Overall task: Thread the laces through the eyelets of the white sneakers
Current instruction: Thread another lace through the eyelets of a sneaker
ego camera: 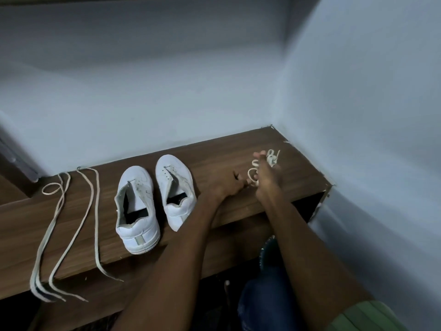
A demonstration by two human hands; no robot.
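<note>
Two white sneakers stand side by side on the wooden shelf (238, 149), toes toward the wall: the left sneaker (137, 209) and the right sneaker (175, 187), both with bare eyelets. Long cream laces (71, 225) lie stretched out left of them, ends hanging over the front edge. At the right, a bundled cream lace (267, 163) lies on the shelf. My right hand (267, 177) grips this bundle, fingers blurred. My left hand (224, 185) rests beside it, fingertips pinching a loop of the same lace.
Pale blue walls close the shelf at the back and right, forming a corner (272, 126). The shelf's right end has a chipped edge (328, 187). Below the front edge I see my knee in blue jeans (265, 295).
</note>
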